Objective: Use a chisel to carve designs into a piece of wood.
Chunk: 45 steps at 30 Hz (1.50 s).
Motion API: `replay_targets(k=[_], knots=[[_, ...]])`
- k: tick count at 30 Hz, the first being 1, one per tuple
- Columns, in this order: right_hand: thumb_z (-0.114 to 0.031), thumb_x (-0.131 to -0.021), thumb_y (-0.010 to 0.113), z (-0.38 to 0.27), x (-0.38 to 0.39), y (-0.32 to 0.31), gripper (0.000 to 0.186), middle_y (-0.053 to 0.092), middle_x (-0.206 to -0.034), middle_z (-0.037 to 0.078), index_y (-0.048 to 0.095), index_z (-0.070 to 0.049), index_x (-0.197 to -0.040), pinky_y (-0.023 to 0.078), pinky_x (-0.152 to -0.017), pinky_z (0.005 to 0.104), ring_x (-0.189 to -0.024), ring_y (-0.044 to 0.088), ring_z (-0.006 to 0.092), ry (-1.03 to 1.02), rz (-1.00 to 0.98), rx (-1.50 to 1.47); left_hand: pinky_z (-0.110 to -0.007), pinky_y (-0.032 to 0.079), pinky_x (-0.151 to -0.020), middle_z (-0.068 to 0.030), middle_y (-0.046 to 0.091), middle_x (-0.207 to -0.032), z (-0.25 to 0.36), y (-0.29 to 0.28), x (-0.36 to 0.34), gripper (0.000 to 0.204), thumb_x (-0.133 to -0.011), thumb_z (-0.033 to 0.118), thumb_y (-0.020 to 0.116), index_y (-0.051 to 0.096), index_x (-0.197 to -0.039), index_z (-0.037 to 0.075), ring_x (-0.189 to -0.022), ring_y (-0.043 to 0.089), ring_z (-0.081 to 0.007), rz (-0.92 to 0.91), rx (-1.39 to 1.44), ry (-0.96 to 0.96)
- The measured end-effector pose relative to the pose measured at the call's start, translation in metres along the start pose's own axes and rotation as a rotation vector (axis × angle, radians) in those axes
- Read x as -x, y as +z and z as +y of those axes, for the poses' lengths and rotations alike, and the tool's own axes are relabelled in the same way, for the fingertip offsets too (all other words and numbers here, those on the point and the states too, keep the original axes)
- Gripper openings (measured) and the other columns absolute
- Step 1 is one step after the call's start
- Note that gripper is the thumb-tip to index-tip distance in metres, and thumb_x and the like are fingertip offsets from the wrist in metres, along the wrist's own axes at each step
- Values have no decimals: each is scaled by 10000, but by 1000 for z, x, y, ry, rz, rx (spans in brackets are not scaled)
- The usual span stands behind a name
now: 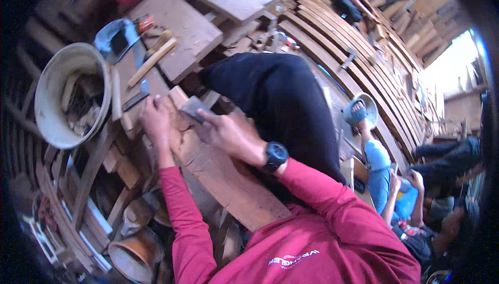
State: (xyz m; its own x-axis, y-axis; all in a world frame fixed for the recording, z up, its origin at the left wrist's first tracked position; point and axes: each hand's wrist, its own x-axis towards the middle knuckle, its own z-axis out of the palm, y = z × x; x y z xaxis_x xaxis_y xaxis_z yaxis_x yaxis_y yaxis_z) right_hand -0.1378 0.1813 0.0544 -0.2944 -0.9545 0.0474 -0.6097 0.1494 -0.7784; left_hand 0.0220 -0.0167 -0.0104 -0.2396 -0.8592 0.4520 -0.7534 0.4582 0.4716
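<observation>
A reddish-brown wooden board (223, 180) slopes from my torso up to the bench edge, its far end roughly shaped. My right hand (234, 136), with a black watch at the wrist, is closed around a small grey block (194, 108) over the board's far end. Beside that end, my left hand (155, 117) has its fingers curled together; what they grip, if anything, is hidden. Just beyond the left fingers, a dark flat metal piece (136, 100) lies on the bench. A tool with a wooden handle (152, 62) rests a little farther off.
To the left stands a white bucket (106, 89) with wood scraps inside. Behind it sits a blue-lined container (117, 37). Planks (182, 34) lie ahead, and stacked timber (358, 55) fills the far right. Another person's foot (358, 111) is at right; more people sit beyond.
</observation>
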Motion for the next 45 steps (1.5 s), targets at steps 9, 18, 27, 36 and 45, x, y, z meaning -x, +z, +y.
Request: replay_targets(k=[9,18,27,36,45], knots=[[-262,-955,560,-13,-23,-1,392,661,-778,289,672,-177,-1321,554,-721,552,-729,679,457,0,-41,128,-500,489,-841,-222,670,-958,5,7,10,216,-962,194,600,656,-912,-9,-932,629,-414,69,61,-6],[-267,-967,558,-6,-35,-1,379,671,-825,297,672,-155,-1311,554,-753,551,-776,685,460,11,-5,125,-506,474,-860,-221,663,-962,20,0,7,211,-960,172,599,650,-931,-31,-951,611,-418,15,25,-35],[-294,-992,564,1,-8,-2,365,685,-911,286,661,-225,-1337,552,-774,537,-815,680,469,-7,23,140,-507,481,-862,-230,662,-979,23,-4,5,208,-961,165,595,641,-940,-37,-954,616,-431,-25,71,-67],[-274,-977,561,-4,-45,4,377,682,-842,271,664,-179,-1326,553,-743,552,-795,684,452,-33,3,196,-520,470,-873,-238,647,-979,16,6,8,233,-971,181,584,650,-959,-42,-974,605,-431,4,82,-86],[-281,-974,561,-13,-41,5,377,685,-847,275,667,-192,-1324,558,-745,545,-791,691,444,33,-28,247,-517,460,-879,-232,648,-963,18,6,9,233,-970,184,590,645,-933,-39,-970,601,-425,43,79,-48]])
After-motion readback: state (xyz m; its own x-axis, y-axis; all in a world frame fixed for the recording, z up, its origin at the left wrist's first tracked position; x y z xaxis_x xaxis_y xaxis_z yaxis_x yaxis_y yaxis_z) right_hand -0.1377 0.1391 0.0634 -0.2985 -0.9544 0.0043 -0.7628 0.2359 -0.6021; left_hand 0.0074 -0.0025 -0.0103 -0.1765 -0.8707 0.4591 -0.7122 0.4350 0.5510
